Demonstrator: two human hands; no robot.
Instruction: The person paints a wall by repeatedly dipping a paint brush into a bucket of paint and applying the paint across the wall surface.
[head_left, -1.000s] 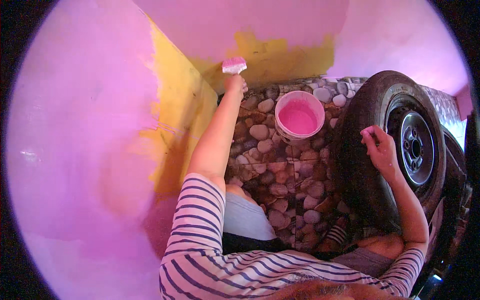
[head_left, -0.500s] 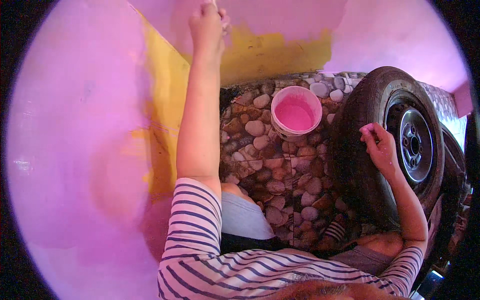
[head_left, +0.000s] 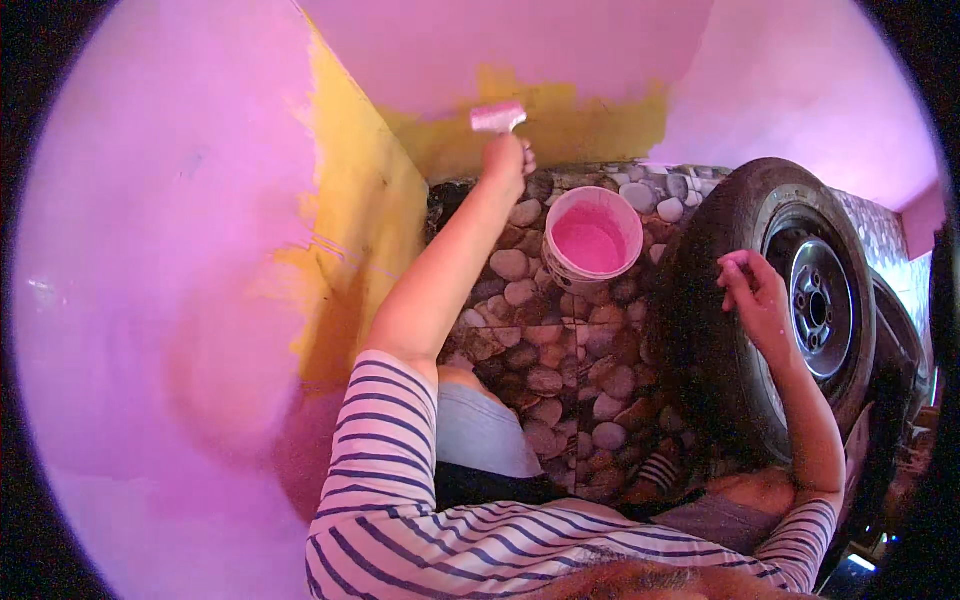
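Observation:
My left hand (head_left: 507,160) is closed round the handle of a small paint roller (head_left: 497,117) with a pink head. The roller is in front of the low yellow strip (head_left: 560,125) on the far wall; whether it touches the wall I cannot tell. Right of and nearer than the roller, a white bucket (head_left: 626,262) holds pink paint (head_left: 590,242). My right hand (head_left: 763,295) hovers by the tyre of a wheel (head_left: 745,215), its thumb and index finger together and the other fingers curled. Anything between its fingertips is too small to make out.
The left wall (head_left: 160,250) is pink, with a yellow patch (head_left: 360,150) near the corner. Pebble-patterned tiles (head_left: 545,380) cover the floor. The wheel stands upright on the right, with more dark vehicle parts (head_left: 900,330) behind it. My bent legs are close below.
My left hand has come down and to the right from high on the far wall, bringing the roller into full view. My right hand has barely moved. The view has tilted slightly.

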